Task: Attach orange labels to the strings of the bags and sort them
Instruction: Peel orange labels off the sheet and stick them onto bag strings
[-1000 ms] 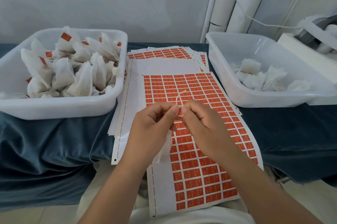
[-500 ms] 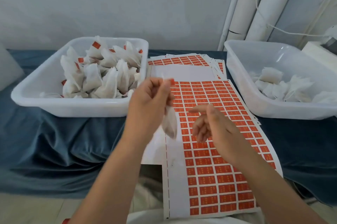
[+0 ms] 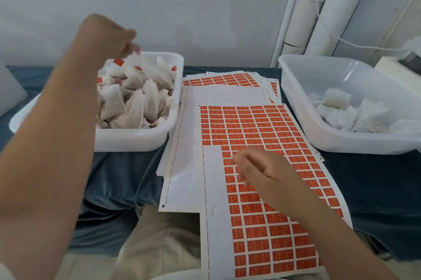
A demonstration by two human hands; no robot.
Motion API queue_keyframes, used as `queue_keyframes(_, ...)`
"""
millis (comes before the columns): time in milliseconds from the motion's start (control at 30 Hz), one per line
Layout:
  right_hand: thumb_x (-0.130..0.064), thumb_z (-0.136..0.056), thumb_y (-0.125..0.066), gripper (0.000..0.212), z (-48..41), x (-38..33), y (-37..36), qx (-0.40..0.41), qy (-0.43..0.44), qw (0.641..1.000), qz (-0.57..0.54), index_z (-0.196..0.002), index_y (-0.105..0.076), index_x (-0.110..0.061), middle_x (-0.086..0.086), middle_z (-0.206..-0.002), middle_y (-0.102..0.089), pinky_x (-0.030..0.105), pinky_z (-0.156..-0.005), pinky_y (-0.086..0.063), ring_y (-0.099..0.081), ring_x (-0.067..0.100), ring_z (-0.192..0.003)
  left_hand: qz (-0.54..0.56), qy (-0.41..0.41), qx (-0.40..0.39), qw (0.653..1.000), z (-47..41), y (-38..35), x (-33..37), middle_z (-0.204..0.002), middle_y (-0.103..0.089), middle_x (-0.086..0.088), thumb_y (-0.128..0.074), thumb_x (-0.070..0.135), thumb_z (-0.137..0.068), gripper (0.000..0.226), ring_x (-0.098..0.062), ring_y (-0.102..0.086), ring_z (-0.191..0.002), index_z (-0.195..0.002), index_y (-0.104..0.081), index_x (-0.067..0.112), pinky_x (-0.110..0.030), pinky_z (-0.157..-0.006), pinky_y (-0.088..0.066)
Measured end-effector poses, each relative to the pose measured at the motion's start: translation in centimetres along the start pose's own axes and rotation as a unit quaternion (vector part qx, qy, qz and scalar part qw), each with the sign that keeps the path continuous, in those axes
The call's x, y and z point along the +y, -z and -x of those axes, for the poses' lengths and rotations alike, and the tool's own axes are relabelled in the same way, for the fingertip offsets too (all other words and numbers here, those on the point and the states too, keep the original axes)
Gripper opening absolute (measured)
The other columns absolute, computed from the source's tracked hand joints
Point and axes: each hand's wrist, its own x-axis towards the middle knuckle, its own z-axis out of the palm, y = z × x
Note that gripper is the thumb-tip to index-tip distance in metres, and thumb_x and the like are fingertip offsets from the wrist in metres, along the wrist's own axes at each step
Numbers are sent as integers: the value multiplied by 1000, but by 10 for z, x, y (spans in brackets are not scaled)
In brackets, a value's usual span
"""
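Observation:
My left hand [image 3: 114, 38] hovers over the back of the left white bin [image 3: 136, 143], blurred, fingers curled down onto the top of a white bag [image 3: 134, 59] that reaches the pile. That bin holds several white bags with orange labels [image 3: 136, 102]. My right hand [image 3: 257, 168] hangs loosely curled just over the sheet of orange labels [image 3: 250, 125], index finger pointing left, holding nothing. The right white bin [image 3: 341, 145] holds several bags without labels [image 3: 337, 102].
More label sheets [image 3: 218, 79] lie stacked behind the top sheet, between the bins. Everything sits on a blue cloth [image 3: 376, 188]. White pipes [image 3: 319, 6] run up the wall at the back right, and a white machine [image 3: 398, 63] stands beyond the right bin.
Both hands were together on a bag's string over the sheet. My left hand then carried the labelled bag left and up over the left bin; my right hand stayed low above the labels.

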Motion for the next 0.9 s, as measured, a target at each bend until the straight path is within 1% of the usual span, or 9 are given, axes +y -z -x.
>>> queue_keyframes(67, -70, -99, -42, 18, 0, 3, 1, -9, 6, 999, 40, -93, -57, -62, -39, -95, -63, 10, -68, -45, -62, -12, -95, -69, -9, 29, 997, 6, 2, -15, -62, -73, 4, -54, 28, -87, 35, -16, -67, -63, -89, -77, 1, -16, -44, -41)
queue_keyframes(167, -66, -101, -45, 16, -3, 9, 3, -28, 7, 996, 86, -93, -56, -58, -42, -100, -60, 9, -67, -42, -57, -15, -97, -125, -117, 99, 980, 25, -2, -14, -70, -67, -6, -51, 31, -88, 38, -24, -57, -67, -91, -76, 4, -32, -66, -45)
queue_keyframes(267, -64, -101, -47, 18, -4, 13, 4, -42, 4, 991, 128, -94, -60, -53, -29, -90, -65, 10, -70, -43, -59, -12, -96, -50, -198, 62, 977, 65, -16, 8, -81, -72, 2, -59, 33, -94, 23, -7, -59, -60, -96, -78, 21, -27, -69, -52)
queue_keyframes(400, -64, -100, -50, 16, -7, 16, 27, 11, -24, 986, 164, -102, -59, -51, -33, -92, -63, 11, -74, -45, -64, -5, -84, -8, -276, -106, 955, 143, -46, 22, -78, -72, 18, -63, 40, -100, 16, 1, -64, -63, -91, -75, 34, -15, -58, -52)
queue_keyframes(467, -65, -98, -52, 16, -7, 20, 49, 100, -61, 984, 135, -101, -59, -52, -34, -89, -65, 13, -71, -48, -68, -6, -81, -56, -319, -222, 919, 176, -62, 17, -88, -72, 28, -59, 50, -95, 20, 8, -67, -81, -102, -76, 42, -10, -70, -53)
queue_keyframes(600, -60, -101, -54, 18, 3, 38, 96, 314, -94, 941, 88, -95, -61, -45, -38, -86, -64, 17, -66, -48, -62, -19, -87, -135, -302, -404, 853, 220, -112, -6, -125, -66, 34, -60, 60, -97, 31, 8, -62, -109, -125, -68, 52, -28, -100, -56)
queue_keyframes(667, -49, -104, -56, 10, 7, 55, 116, 361, -111, 920, 103, -103, -61, -40, -30, -96, -62, 24, -76, -48, -63, -4, -89, -183, -293, -442, 828, 235, -137, -21, -152, -46, 36, -54, 67, -98, 47, 5, -42, -142, -144, -52, 56, -40, -125, -32)
queue_keyframes(767, -40, -106, -54, 24, 8, 83, 133, 363, -160, 909, 127, -115, -69, -24, -8, -115, -66, 31, -87, -42, -58, 10, -103, -231, -308, -446, 808, 242, -161, -38, -170, -6, 33, -40, 79, -94, 70, -1, 10, -157, -159, -21, 58, -40, -119, 14)
queue_keyframes(900, -33, -107, -49, 30, -1, 98, 145, 320, -179, 912, 182, -115, -74, -18, -2, -117, -69, 33, -88, -41, -56, 13, -100, -239, -307, -419, 820, 243, -171, -50, -171, 2, 31, -32, 88, -88, 79, -1, 21, -153, -159, -12, 60, -43, -115, 23)
